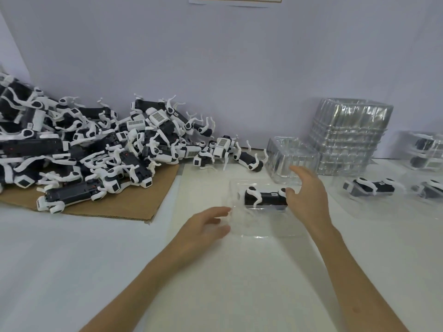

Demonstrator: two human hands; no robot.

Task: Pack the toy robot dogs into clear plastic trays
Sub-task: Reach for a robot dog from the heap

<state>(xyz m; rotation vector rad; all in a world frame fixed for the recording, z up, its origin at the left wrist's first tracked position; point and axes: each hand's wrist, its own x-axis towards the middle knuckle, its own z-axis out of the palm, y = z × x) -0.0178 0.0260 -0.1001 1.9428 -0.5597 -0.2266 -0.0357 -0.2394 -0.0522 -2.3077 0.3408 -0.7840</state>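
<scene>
A black and white toy robot dog (265, 198) lies on its side in a clear plastic tray (259, 230) on the white table in front of me. My left hand (207, 224) rests at the tray's left edge, fingers relaxed and touching the plastic. My right hand (309, 197) hovers over the tray's right end with straight fingers, its thumb against the dog's right end. A big heap of toy robot dogs (79, 149) lies on brown cardboard (134, 207) at the left.
A tall stack of empty clear trays (347, 137) stands at the back right with a shorter stack (290, 159) in front of it. Packed trays with dogs (370, 189) lie at the right, more of these stacked at the far right (426, 149). Two loose dogs (225, 152) lie behind my tray.
</scene>
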